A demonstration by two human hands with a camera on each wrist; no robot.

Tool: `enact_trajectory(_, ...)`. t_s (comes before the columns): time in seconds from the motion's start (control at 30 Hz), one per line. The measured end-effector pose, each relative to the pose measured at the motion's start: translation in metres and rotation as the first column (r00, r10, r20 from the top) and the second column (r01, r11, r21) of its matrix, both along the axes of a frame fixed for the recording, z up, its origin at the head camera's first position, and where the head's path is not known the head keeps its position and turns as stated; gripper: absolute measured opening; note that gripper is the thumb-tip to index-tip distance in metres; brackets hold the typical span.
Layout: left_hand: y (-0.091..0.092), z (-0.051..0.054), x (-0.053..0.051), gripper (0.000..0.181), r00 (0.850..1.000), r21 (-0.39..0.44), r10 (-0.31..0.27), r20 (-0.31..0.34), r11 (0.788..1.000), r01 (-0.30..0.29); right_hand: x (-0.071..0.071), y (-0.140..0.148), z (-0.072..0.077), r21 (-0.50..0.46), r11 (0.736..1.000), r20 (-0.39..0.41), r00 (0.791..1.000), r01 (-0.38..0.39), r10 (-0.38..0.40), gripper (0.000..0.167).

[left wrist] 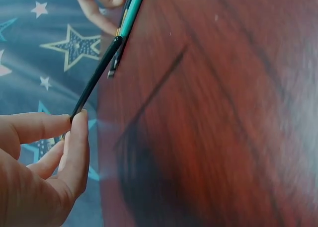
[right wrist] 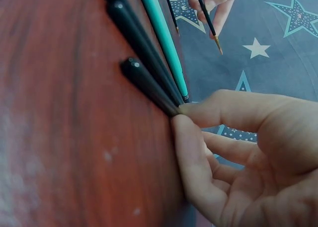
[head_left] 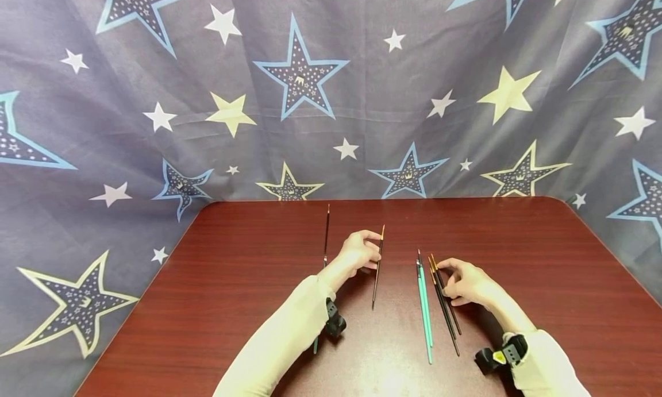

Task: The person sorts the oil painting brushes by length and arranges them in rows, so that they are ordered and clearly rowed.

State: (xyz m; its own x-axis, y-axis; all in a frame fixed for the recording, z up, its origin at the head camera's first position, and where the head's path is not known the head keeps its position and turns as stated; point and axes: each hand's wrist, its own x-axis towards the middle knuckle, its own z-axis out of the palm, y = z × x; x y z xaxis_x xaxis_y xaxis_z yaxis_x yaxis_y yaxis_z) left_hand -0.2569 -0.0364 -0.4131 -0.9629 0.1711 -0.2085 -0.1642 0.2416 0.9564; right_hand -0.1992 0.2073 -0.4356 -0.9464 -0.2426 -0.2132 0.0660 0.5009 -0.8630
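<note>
I am working over a red worktop [head_left: 248, 259]. My left grip [head_left: 357, 253] is pinching a black brush [head_left: 376, 279] partway along, holding it up, maybe for balance. My right grip [head_left: 468, 282] is squeezing at least one dark brush [right wrist: 149, 84] near its tip. Green brushes [head_left: 424, 311] are lying just beside, close together, probably to be tidy.

No words, brands or numbers can be read, on the brushes [head_left: 425, 311] or elsewhere. The signs that show are printed on the cloth [head_left: 362, 121] beyond the far edge of the table [head_left: 233, 259]: plain white and yellow stars, and larger outlined stars [head_left: 305, 64] with a small crown [head_left: 300, 80] inside. Three crowned ones stand just behind that edge.
</note>
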Motion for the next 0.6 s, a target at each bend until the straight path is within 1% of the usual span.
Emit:
enact_trajectory(0.1, -0.007, 0.001, -0.004, 0.048, 1.0, 0.005, 0.006, -0.011, 1.0, -0.006, 0.0, 0.0, 0.0, 0.0, 1.0, 0.002, 1.0, 0.001, -0.001, 0.056)
enact_trajectory(0.3, -0.02, -0.001, -0.015, 0.049, 0.999, -0.009, 0.029, -0.036, 1.0, -0.029, 0.0, -0.001, 0.0, -0.001, 1.0, 0.001, 1.0, -0.001, 0.001, 0.056)
enact_trajectory(0.47, -0.028, -0.001, -0.023, 0.047, 0.996, -0.033, 0.064, -0.054, 0.997, -0.066, -0.001, -0.001, -0.001, 0.011, 1.0, -0.002, 1.0, -0.001, 0.001, 0.056)
enact_trajectory(0.6, -0.031, -0.002, -0.032, 0.046, 0.992, -0.041, 0.099, -0.081, 0.994, -0.102, -0.001, -0.001, 0.0, 0.023, 1.0, -0.011, 1.0, -0.003, 0.004, 0.054)
